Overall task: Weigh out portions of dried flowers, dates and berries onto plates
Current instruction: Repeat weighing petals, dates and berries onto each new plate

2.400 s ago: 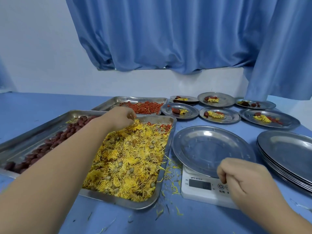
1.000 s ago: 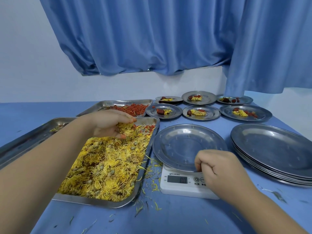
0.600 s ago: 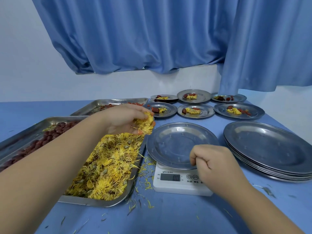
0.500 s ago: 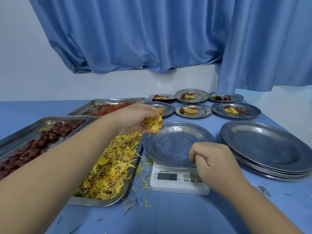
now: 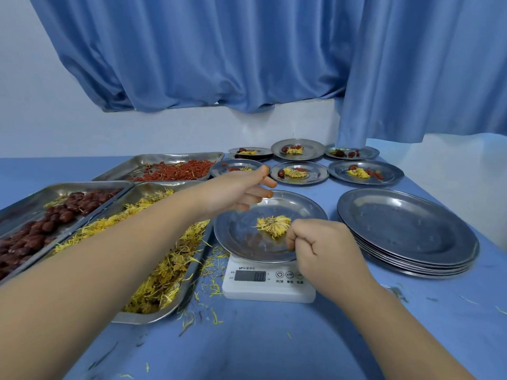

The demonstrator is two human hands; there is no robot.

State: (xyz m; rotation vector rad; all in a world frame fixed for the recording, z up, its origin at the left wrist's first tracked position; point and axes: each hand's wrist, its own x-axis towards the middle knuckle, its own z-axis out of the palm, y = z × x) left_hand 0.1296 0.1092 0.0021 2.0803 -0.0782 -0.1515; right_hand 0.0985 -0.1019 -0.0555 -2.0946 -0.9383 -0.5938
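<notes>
While six small plates [image 5: 299, 172] in the upper middle of the frame already carry flowers, dates and berries, the plate [image 5: 312, 207] on the scale [image 5: 267, 286] at centre holds only a tuft of yellow flowers [image 5: 273, 226]. Dates and berries are yet to go on it, I'd say, and a stack of empty plates [image 5: 406, 231] waits at right. Over the plate's far edge the left hand [image 5: 233, 194] hovers, fingers apart, holding nothing. At the near rim the right hand [image 5: 323, 245] is curled; whether it pinches the rim I cannot tell. The scale's display seems to show zeros, one button reads 开/关, and the brand is too small to read.
</notes>
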